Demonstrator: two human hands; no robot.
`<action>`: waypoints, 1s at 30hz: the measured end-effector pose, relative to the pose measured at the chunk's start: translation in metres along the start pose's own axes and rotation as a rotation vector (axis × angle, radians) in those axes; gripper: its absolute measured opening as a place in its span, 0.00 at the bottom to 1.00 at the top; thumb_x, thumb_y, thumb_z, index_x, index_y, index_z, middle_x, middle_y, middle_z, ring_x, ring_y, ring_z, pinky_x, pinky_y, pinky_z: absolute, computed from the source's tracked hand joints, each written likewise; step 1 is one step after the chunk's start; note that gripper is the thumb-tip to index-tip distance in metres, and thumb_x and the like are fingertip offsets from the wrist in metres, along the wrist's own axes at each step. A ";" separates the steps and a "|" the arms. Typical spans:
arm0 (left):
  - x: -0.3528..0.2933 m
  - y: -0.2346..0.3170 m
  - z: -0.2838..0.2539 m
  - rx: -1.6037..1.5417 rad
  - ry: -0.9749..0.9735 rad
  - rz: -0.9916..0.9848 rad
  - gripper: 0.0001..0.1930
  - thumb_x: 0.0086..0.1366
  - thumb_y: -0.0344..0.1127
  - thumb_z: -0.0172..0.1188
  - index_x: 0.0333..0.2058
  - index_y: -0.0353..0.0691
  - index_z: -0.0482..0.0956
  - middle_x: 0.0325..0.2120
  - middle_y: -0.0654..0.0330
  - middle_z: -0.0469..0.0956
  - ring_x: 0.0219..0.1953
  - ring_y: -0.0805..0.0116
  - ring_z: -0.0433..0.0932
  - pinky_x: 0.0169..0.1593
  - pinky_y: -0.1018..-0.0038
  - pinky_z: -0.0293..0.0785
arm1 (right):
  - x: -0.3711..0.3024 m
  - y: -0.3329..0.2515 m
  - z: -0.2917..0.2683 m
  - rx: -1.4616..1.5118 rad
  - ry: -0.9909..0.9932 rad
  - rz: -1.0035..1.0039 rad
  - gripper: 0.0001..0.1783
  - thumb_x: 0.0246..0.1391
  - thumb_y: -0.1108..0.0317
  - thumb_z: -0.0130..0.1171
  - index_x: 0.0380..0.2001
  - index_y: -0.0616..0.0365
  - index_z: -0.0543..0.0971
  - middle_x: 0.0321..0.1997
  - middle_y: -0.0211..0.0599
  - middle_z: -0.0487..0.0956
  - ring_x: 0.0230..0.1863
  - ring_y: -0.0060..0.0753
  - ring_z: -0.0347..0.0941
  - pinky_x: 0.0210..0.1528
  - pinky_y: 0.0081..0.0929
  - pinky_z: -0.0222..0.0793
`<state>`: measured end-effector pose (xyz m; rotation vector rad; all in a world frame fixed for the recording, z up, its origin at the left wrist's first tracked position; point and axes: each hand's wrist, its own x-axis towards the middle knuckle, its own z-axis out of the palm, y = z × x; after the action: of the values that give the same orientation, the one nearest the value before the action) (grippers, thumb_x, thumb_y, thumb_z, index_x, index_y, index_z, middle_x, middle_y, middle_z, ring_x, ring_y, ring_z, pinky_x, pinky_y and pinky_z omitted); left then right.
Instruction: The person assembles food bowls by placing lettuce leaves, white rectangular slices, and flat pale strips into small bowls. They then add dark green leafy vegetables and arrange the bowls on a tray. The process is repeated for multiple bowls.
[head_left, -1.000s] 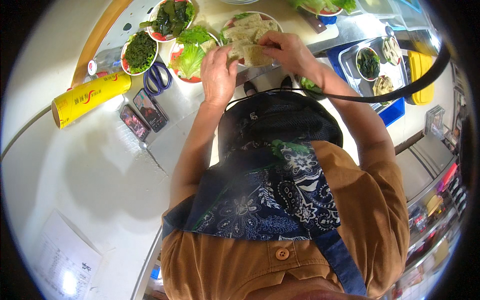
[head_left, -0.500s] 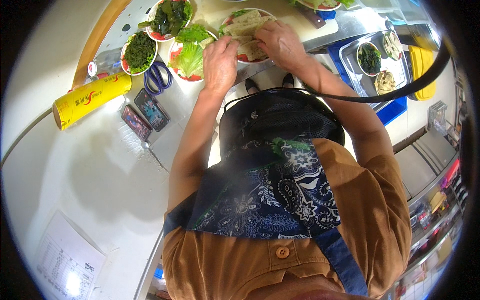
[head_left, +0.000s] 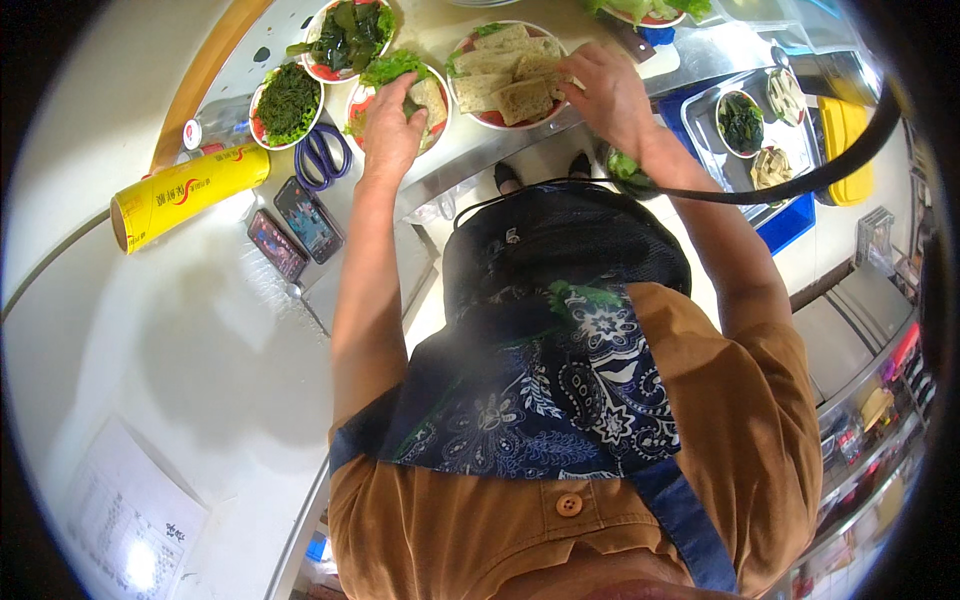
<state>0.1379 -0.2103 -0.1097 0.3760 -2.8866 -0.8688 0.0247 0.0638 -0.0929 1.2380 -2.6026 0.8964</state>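
My left hand (head_left: pixel 392 135) is over a round bowl (head_left: pixel 447 112) of lettuce (head_left: pixel 392 68), thumb and fingers apart. A pale beige, spongy-looking slab (head_left: pixel 430 100) lies beside its fingers in that bowl. To the right, a larger bowl (head_left: pixel 510 24) holds several similar beige slabs (head_left: pixel 522 101) over bits of lettuce and a red lining. My right hand (head_left: pixel 608 95) is at this bowl's right side, its bent fingertips closed on the edge of a slab there. What lies under my left palm is hidden.
Bowls of dark seaweed (head_left: pixel 345 38) and shredded greens (head_left: pixel 286 104) stand at the left. Nearby are purple-handled scissors (head_left: pixel 322 158), a yellow film roll (head_left: pixel 190 195) and two phones (head_left: pixel 308 220). A metal tray (head_left: pixel 705 150) with small bowls is at right; a black strap (head_left: pixel 780 190) crosses there.
My left hand has left the slab bowl and moved left onto the lettuce bowl. My right hand has shifted right to the slab bowl's edge, so more slabs show.
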 end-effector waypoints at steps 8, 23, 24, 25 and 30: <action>0.001 -0.016 -0.023 -0.122 -0.021 -0.147 0.09 0.54 0.27 0.64 0.33 0.36 0.73 0.32 0.57 0.75 0.32 0.64 0.73 0.37 0.70 0.70 | -0.002 0.004 0.000 0.004 0.013 -0.024 0.09 0.44 0.72 0.62 0.33 0.59 0.78 0.34 0.41 0.76 0.37 0.46 0.73 0.38 0.36 0.70; -0.014 0.071 0.009 -0.241 -0.064 -0.118 0.14 0.55 0.30 0.63 0.41 0.34 0.74 0.34 0.50 0.75 0.33 0.59 0.78 0.39 0.65 0.73 | -0.001 -0.006 -0.002 0.770 -0.313 0.386 0.11 0.54 0.74 0.57 0.41 0.65 0.76 0.35 0.31 0.77 0.37 0.20 0.71 0.42 0.20 0.68; -0.014 0.069 0.007 -0.102 -0.031 -0.117 0.14 0.55 0.30 0.63 0.41 0.34 0.74 0.36 0.49 0.75 0.34 0.56 0.78 0.40 0.64 0.73 | -0.002 0.001 -0.007 0.762 -0.356 0.403 0.11 0.54 0.74 0.57 0.41 0.65 0.76 0.34 0.31 0.77 0.37 0.20 0.71 0.42 0.20 0.68; -0.015 0.068 0.006 -0.066 -0.065 -0.107 0.14 0.55 0.30 0.62 0.41 0.35 0.75 0.39 0.47 0.74 0.37 0.50 0.77 0.42 0.61 0.72 | -0.003 0.004 -0.010 0.746 -0.392 0.429 0.10 0.54 0.74 0.56 0.40 0.64 0.76 0.34 0.31 0.77 0.36 0.20 0.71 0.41 0.20 0.68; -0.008 0.069 0.016 -0.045 -0.069 -0.009 0.13 0.54 0.27 0.60 0.40 0.34 0.75 0.38 0.47 0.74 0.40 0.48 0.75 0.44 0.59 0.71 | -0.004 0.011 -0.006 0.601 -0.321 0.368 0.11 0.51 0.69 0.58 0.37 0.62 0.79 0.33 0.39 0.80 0.34 0.30 0.75 0.39 0.26 0.70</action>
<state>0.1289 -0.1438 -0.0850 0.3624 -2.9244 -0.9644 0.0184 0.0748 -0.0943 1.0898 -2.9896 1.7854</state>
